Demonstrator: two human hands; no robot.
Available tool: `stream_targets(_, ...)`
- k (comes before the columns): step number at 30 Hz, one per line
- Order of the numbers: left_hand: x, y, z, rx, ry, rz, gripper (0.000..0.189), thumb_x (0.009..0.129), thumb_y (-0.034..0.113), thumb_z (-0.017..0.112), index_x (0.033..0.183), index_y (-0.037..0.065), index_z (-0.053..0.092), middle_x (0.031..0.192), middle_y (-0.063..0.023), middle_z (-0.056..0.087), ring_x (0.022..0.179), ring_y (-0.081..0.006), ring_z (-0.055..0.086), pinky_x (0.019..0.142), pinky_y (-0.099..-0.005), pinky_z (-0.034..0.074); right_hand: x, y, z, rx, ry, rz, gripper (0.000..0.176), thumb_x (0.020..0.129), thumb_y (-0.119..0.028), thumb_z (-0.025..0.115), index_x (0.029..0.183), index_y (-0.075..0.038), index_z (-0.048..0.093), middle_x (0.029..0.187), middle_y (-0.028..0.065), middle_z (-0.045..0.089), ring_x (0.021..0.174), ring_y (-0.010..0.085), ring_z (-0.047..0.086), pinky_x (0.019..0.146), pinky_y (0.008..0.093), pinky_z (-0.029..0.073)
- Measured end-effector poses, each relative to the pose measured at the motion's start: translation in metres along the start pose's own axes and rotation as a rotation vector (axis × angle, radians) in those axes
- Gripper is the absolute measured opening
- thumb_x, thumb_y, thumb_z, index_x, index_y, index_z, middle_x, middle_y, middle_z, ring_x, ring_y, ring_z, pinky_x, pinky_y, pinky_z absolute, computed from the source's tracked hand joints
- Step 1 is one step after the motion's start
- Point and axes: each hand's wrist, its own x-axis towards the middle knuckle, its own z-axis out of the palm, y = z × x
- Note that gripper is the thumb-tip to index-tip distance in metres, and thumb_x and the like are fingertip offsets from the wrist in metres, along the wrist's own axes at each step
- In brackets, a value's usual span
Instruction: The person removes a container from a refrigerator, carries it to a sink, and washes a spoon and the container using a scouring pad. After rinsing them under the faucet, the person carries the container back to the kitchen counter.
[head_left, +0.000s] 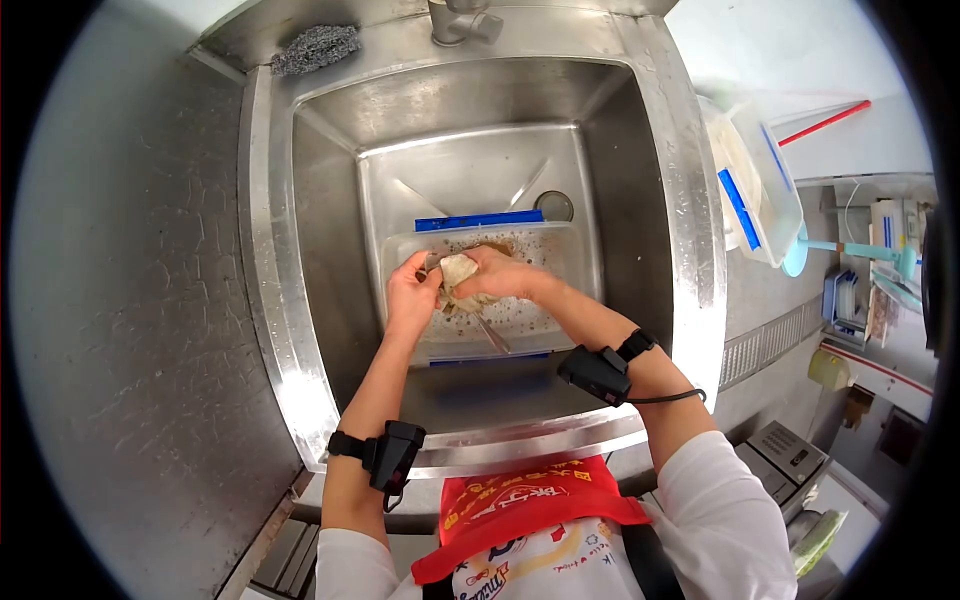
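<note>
A clear plastic container (570, 245) with blue side clips lies in the bottom of a deep steel sink (330, 200), holding brownish, foamy water. Over it, my left hand (410, 298) and my right hand (500, 275) both grip a crumpled beige cloth or sponge (458, 270) between them. A thin metal utensil (490, 332) lies slanted in the container just below my hands. Black devices are strapped to both my wrists.
A steel scouring pad (315, 45) rests on the sink's back left rim, beside the tap base (460, 22). A round drain (553, 205) sits behind the container. Another clear blue-clipped container (755, 185) stands on the right rim. A steel counter (130, 300) spreads to the left.
</note>
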Motion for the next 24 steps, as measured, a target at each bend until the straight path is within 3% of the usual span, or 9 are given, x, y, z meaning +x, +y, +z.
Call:
stream_targets(3, 0.002, -0.006, -0.003, -0.004, 0.016, -0.037, 0.009, 0.083, 0.012, 0.06, 0.087, 0.004, 0.064, 0.065, 0.0008, 0.056, 0.047, -0.0053, 0.046, 0.038, -0.0201, 0.036, -0.009, -0.008, 0.001, -0.08, 0.066, 0.082, 0.044, 0.062, -0.018, 0.071, 0.102, -0.003, 0.061, 0.09, 0.0079, 0.064, 0.083, 0.0174, 0.06, 0.076, 0.0293, 0.046)
stream_targets(7, 0.008, -0.018, -0.019, -0.225, 0.141, -0.096, 0.012, 0.085, 0.016, 0.06, 0.087, 0.005, 0.064, 0.067, -0.0005, 0.058, 0.047, -0.0057, 0.049, 0.037, -0.0196, 0.037, -0.019, 0.014, -0.008, -0.255, 0.033, 0.0, 0.046, 0.061, -0.02, 0.072, 0.101, -0.003, 0.06, 0.091, 0.0089, 0.064, 0.083, 0.0188, 0.06, 0.076, 0.03, 0.046)
stream_targets(12, 0.006, -0.02, -0.03, -0.226, 0.054, -0.057, 0.012, 0.087, 0.01, 0.055, 0.095, 0.005, 0.062, 0.073, -0.0023, 0.06, 0.047, -0.0077, 0.051, 0.038, -0.0202, 0.038, -0.024, 0.047, -0.028, -0.277, 0.044, 0.069, 0.054, 0.061, -0.022, 0.07, 0.111, -0.005, 0.056, 0.104, 0.0121, 0.06, 0.096, 0.0225, 0.057, 0.083, 0.0311, 0.044)
stream_targets(15, 0.003, -0.015, -0.029, -0.25, 0.027, -0.048, 0.014, 0.087, 0.006, 0.052, 0.099, 0.004, 0.06, 0.078, -0.0044, 0.061, 0.048, -0.0091, 0.053, 0.038, -0.0216, 0.041, -0.022, 0.089, -0.036, -0.387, 0.161, 0.028, 0.056, 0.062, -0.022, 0.069, 0.114, -0.006, 0.054, 0.103, 0.0129, 0.06, 0.096, 0.0228, 0.056, 0.084, 0.031, 0.044)
stream_targets(16, 0.001, -0.013, -0.028, -0.251, 0.021, -0.059, 0.015, 0.087, 0.006, 0.052, 0.1, 0.003, 0.059, 0.079, -0.0052, 0.061, 0.049, -0.0096, 0.054, 0.039, -0.0222, 0.042, -0.025, 0.095, -0.037, -0.475, 0.174, 0.057, 0.053, 0.068, -0.023, 0.066, 0.117, -0.008, 0.053, 0.105, 0.0118, 0.059, 0.097, 0.0231, 0.056, 0.084, 0.0323, 0.044)
stream_targets(19, -0.003, -0.009, -0.026, -0.258, 0.021, -0.069, 0.014, 0.088, 0.006, 0.051, 0.1, 0.003, 0.058, 0.082, -0.0073, 0.062, 0.049, -0.0109, 0.055, 0.04, -0.0232, 0.045, -0.035, 0.076, -0.028, -0.148, 0.193, 0.054, 0.049, 0.079, -0.031, 0.058, 0.12, -0.005, 0.051, 0.115, 0.012, 0.056, 0.105, 0.0246, 0.053, 0.088, 0.0363, 0.044)
stream_targets(20, -0.005, -0.008, -0.024, -0.265, 0.024, -0.069, 0.013, 0.088, 0.006, 0.052, 0.099, 0.003, 0.058, 0.083, -0.0079, 0.062, 0.049, -0.0113, 0.056, 0.04, -0.0234, 0.046, -0.04, 0.055, -0.027, -0.106, 0.124, 0.05, 0.044, 0.088, -0.033, 0.049, 0.124, -0.007, 0.05, 0.119, 0.0103, 0.055, 0.106, 0.0228, 0.053, 0.088, 0.0349, 0.044)
stream_targets(23, -0.014, -0.004, -0.018, -0.274, 0.044, -0.034, 0.012, 0.088, 0.008, 0.052, 0.097, 0.003, 0.058, 0.082, -0.0086, 0.062, 0.05, -0.0127, 0.057, 0.04, -0.0232, 0.047, -0.053, 0.018, -0.023, 0.354, -0.062, 0.162, 0.041, 0.091, -0.033, 0.045, 0.123, -0.008, 0.05, 0.117, 0.0102, 0.056, 0.102, 0.0188, 0.055, 0.085, 0.0297, 0.045)
stream_targets(24, -0.016, -0.005, -0.018, -0.28, 0.049, -0.037, 0.012, 0.089, 0.008, 0.051, 0.097, 0.002, 0.058, 0.083, -0.009, 0.062, 0.051, -0.0135, 0.058, 0.041, -0.0237, 0.048, -0.062, 0.001, -0.021, 0.355, -0.075, 0.215, 0.036, 0.091, -0.029, 0.046, 0.119, -0.008, 0.054, 0.106, 0.0078, 0.06, 0.088, 0.0123, 0.057, 0.076, 0.0235, 0.046)
